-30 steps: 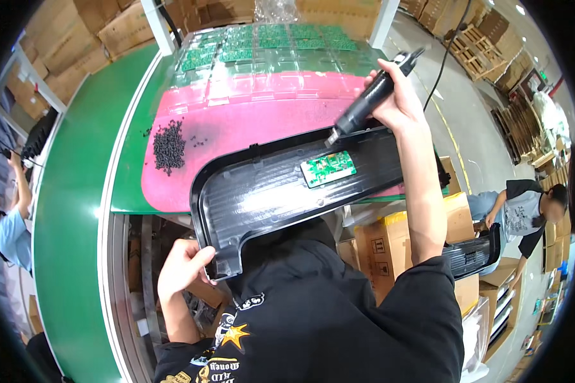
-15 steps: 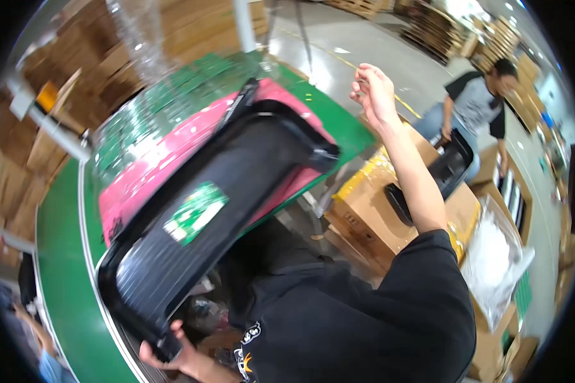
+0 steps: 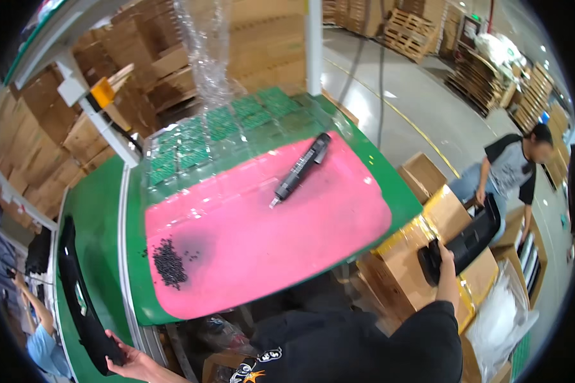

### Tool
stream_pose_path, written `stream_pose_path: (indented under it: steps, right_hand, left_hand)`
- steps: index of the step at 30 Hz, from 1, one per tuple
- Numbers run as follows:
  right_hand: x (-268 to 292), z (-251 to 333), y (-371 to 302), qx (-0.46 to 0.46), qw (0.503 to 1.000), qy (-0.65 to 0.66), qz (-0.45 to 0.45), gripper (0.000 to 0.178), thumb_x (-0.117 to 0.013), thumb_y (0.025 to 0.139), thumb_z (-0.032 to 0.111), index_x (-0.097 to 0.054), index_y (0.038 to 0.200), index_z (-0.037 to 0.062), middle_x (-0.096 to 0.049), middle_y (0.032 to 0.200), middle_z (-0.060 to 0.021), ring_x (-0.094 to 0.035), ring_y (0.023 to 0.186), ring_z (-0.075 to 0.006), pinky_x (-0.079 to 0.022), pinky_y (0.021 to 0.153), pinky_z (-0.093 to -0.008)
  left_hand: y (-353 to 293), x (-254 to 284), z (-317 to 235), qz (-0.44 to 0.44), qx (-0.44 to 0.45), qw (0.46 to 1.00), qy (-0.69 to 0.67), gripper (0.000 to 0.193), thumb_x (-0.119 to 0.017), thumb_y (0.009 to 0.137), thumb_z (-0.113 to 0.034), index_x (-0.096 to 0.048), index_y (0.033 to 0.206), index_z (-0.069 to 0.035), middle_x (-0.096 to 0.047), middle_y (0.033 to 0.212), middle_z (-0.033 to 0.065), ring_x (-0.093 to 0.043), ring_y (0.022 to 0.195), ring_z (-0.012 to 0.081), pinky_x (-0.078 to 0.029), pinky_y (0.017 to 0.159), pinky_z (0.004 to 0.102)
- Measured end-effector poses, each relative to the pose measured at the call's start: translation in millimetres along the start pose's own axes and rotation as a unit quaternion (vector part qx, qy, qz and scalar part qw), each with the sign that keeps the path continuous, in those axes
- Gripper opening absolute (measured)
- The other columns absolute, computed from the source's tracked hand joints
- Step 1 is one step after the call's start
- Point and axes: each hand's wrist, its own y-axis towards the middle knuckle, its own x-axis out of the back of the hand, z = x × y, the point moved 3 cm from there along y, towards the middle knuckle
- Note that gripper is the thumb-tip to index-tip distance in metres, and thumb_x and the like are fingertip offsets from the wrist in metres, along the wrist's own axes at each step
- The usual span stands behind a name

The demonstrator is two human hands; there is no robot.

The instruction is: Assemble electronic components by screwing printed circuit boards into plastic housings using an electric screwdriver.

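Note:
At the left, a long black plastic housing (image 3: 83, 300) rests on the green belt beside the table. My left hand (image 3: 131, 360) grips its near end, thumb and fingers on either side. Out to the right, my right hand (image 3: 446, 255) is closed on the near end of a second black plastic housing (image 3: 469, 246), which lies over cardboard boxes. Another person's hand (image 3: 480, 196) is at the far end of that one. Between my arms, a pink mat (image 3: 268, 246) carries a black electric screwdriver (image 3: 302, 169) and a pile of small black screws (image 3: 169, 265).
Clear plastic trays of green circuit boards (image 3: 220, 124) line the table's back edge. A taped cardboard box (image 3: 396, 268) and a white plastic bag (image 3: 501, 306) are at my right. A metal post (image 3: 314, 48) rises behind the table. Someone in light blue (image 3: 45, 348) is at far left.
My left hand has carried the first housing, with its green board, off the pink mat leftward onto the belt. My right hand, raised and empty before, has come down onto the second housing.

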Motion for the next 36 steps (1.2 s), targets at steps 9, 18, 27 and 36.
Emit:
stream_pose_path:
  steps: [9,18,27,36]
  right_hand:
    - [-7.6,-4.9,15.7,-0.03,0.992,0.122,0.003,0.098,-0.07,0.073,0.06,-0.049,0.13,-0.0168,-0.054,0.136,-0.0228,-0.054,0.123,-0.0336,-0.043,0.103,-0.0411]
    - [43.8,57.0,-44.2,-0.008,0.997,-0.071,-0.009,0.071,-0.069,0.077,0.051,-0.063,0.117,-0.0078,-0.065,0.115,-0.0269,-0.067,0.102,-0.0376,-0.055,0.084,-0.0473]
    - [22.3,47.0,26.2,0.047,0.994,-0.088,0.035,0.033,-0.056,0.082,0.023,-0.064,0.098,-0.0048,-0.061,0.076,-0.019,-0.061,0.062,-0.0321,-0.047,0.048,-0.0457]
    - [125.7,133.5,-197.2,0.476,0.819,0.304,0.104,0.038,-0.059,0.098,0.021,-0.055,0.124,-0.007,-0.062,0.109,-0.0057,-0.054,0.095,-0.0159,-0.045,0.085,-0.0316]
  left_hand:
    - [87.2,66.3,5.4,-0.112,-0.063,0.991,0.047,0.061,-0.055,0.095,-0.033,-0.041,0.136,0.01,-0.054,0.135,0.0224,-0.056,0.124,0.0255,-0.054,0.094,0.0267]
    - [32.6,-1.6,75.6,-0.031,0.08,0.967,0.239,0.061,-0.048,0.101,-0.042,-0.039,0.142,0.002,-0.055,0.133,0.0135,-0.06,0.11,0.0203,-0.05,0.072,0.0252]
    - [-83.2,-98.9,169.9,0.319,0.149,0.82,0.451,0.024,-0.047,0.102,-0.016,-0.062,0.095,0.001,-0.067,0.073,0.0088,-0.061,0.056,0.0116,-0.045,0.049,0.0213]
    - [-117.7,-89.6,191.2,0.421,0.194,0.77,0.439,0.023,-0.05,0.1,-0.011,-0.066,0.09,0.001,-0.061,0.063,0.0022,-0.045,0.049,0.0026,-0.036,0.046,0.0201]
